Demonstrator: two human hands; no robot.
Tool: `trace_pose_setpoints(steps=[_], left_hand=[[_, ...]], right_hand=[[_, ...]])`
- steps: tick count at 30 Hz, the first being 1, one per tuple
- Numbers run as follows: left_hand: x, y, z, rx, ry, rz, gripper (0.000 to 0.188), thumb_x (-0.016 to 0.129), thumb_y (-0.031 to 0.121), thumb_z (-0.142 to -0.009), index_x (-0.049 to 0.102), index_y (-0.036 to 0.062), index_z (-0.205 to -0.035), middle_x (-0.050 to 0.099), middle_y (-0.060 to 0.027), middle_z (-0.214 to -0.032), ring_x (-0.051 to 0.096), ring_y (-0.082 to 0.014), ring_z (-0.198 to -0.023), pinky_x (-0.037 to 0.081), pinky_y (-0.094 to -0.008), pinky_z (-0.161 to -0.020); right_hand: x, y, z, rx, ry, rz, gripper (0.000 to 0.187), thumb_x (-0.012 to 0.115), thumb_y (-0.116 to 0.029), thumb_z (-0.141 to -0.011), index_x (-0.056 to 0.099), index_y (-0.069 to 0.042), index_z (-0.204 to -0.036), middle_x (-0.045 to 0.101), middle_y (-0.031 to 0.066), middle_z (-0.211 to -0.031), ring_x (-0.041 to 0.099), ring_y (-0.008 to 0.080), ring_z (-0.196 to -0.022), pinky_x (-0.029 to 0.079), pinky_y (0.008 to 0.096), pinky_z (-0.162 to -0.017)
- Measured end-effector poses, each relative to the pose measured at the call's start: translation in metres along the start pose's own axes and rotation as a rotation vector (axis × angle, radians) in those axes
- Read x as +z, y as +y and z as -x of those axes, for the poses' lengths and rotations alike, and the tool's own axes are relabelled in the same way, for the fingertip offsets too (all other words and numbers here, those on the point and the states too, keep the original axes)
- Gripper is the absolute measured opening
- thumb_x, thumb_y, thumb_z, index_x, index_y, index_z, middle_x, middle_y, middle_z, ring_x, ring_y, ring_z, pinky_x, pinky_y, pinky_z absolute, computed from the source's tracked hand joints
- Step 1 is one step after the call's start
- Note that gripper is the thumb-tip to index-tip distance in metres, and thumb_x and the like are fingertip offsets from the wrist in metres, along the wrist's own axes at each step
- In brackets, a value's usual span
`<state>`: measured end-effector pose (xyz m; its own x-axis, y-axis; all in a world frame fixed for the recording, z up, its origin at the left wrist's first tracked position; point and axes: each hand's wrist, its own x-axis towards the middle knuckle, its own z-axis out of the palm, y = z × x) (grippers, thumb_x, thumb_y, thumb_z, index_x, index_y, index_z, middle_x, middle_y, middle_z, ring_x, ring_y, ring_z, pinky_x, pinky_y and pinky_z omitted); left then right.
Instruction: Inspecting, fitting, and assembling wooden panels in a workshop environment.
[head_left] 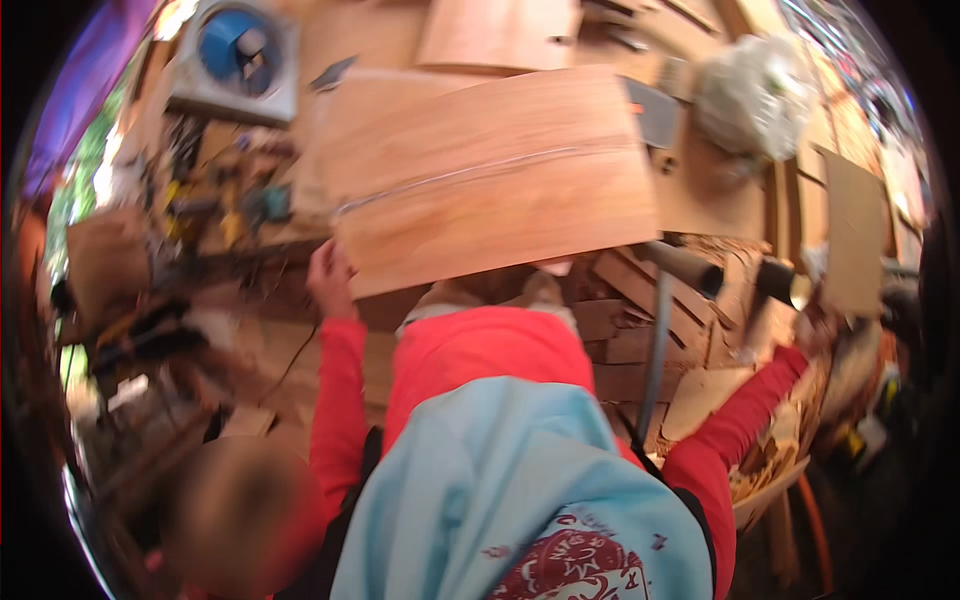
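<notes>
A wide rectangular wooden board (500, 200) lies tilted over the near edge of the workbench, with a thin pale line running lengthwise across its face. My left hand (332, 280) grips its near left corner, fingers closed around the edge. Far out to the right, my right hand (820, 325) is closed on the lower end of a smaller flat wooden panel (853, 235), which stands roughly upright in the picture. Some blur softens the right fingers.
A blue round device in a pale square housing (240, 55) sits back left, near several blurred tools (230, 205). At the back right are a clear plastic bag (755, 95) and another board (498, 35). Wood offcuts (650, 310) and a grey metal bar (657, 350) are below.
</notes>
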<state>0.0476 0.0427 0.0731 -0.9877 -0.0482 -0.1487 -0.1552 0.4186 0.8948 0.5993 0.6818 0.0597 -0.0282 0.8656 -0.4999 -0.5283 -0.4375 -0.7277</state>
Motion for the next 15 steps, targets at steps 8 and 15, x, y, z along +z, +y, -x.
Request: trace_pose_setpoints(steps=[8, 15], left_hand=[[-0.064, -0.038, -0.060, -0.092, -0.010, 0.260, 0.027, 0.066, 0.016, -0.095, 0.063, -0.0017, -0.115, 0.061, -0.0001, -0.085, 0.055, -0.0055, -0.069, 0.051, -0.0224, -0.061], [-0.115, -0.074, -0.087, -0.167, -0.194, 0.366, 0.028, 0.064, 0.013, -0.095, 0.061, -0.0025, -0.118, 0.063, -0.0020, -0.090, 0.059, -0.0072, -0.073, 0.052, -0.0228, -0.066]], right_hand=[[0.089, -0.050, 0.198, -0.064, -0.694, -0.009, 0.047, 0.044, -0.005, -0.103, 0.031, 0.007, -0.147, 0.033, 0.0250, -0.152, 0.037, 0.0391, -0.138, 0.044, 0.0448, -0.110], [0.148, 0.144, 0.373, 0.067, -0.667, 0.105, 0.047, 0.050, -0.006, -0.101, 0.035, 0.004, -0.145, 0.045, 0.0253, -0.143, 0.049, 0.0392, -0.129, 0.051, 0.0442, -0.102]])
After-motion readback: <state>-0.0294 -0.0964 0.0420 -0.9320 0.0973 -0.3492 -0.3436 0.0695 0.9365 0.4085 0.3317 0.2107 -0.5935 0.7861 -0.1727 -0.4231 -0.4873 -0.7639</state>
